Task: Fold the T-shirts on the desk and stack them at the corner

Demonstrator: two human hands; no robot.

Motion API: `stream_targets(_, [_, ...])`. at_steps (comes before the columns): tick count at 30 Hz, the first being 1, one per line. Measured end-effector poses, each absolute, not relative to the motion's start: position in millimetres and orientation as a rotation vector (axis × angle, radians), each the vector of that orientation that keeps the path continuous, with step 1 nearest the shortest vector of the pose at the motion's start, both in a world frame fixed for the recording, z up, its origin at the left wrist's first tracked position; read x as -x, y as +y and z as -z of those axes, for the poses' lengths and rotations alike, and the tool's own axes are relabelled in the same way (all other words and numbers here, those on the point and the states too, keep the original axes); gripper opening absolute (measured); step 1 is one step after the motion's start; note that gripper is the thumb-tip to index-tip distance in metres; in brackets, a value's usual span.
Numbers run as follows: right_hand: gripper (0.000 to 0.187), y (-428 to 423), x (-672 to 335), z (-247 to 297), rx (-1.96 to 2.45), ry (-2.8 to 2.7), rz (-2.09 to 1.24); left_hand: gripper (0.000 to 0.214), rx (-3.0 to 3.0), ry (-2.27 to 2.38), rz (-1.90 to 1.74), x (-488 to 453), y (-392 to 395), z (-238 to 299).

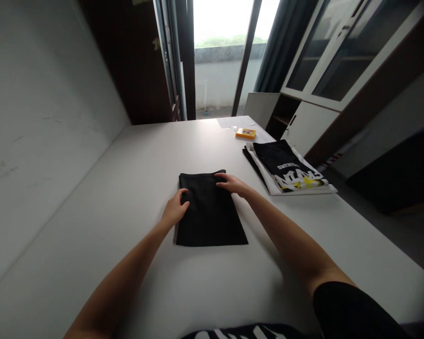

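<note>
A folded black garment (212,212) lies flat on the white table in front of me, its near edge wider than its far edge. At its upper left side rests my left hand (175,207), thumb and forefinger apart on the cloth. My right hand (231,183) reaches over the far right corner, with its fingers spread and their tips on the fabric. Both hands are open and touch the garment without visibly gripping it. The garment's exact kind cannot be told from this fold.
To the right, a stack of folded black and white shirts (286,165) with a printed design sits near the table (144,155) edge. Behind it are an orange-yellow box (246,133) and a paper sheet (233,122). A wall (49,94) borders the left side; a cabinet (314,127) stands right.
</note>
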State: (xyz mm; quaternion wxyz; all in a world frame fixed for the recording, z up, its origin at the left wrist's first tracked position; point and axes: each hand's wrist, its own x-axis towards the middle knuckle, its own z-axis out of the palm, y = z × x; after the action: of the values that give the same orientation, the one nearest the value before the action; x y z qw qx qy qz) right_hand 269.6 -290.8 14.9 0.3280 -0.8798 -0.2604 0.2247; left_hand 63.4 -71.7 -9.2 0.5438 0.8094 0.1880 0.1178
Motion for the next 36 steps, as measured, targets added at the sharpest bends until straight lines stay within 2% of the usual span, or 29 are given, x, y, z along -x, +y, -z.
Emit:
stream_targets(3, [0.050,-290,-264,-14,2.113,-0.613,-0.806,0.062,-1.664,0.458,-0.300,-68,-73,14])
stream_targets(6, [0.041,-284,-261,-7,2.133,-0.655,-0.740,0.072,-1.451,0.505,-0.289,-71,-74,18])
stream_targets(11, [0.033,-269,-253,6,2.267,-0.862,-0.290,0.050,-1.266,0.468,-0.165,-73,-77,16])
stream_targets(16, [0.031,-256,-231,10,1.998,-0.924,-0.318,0.055,-1.219,0.348,-0.145,-72,-91,10])
stream_targets(21, [0.045,-242,-211,14,1.910,-0.797,-0.315,0.033,-1.229,0.290,-0.174,-69,-103,7])
stream_targets(27, [0.028,-242,-210,14,2.031,-0.747,-0.245,0.022,-1.118,0.324,-0.231,-66,-96,15])
stream_targets(36, [0.037,-270,-224,-30,1.874,-0.611,0.208,0.026,-1.140,0.298,-0.233,-69,-80,22])
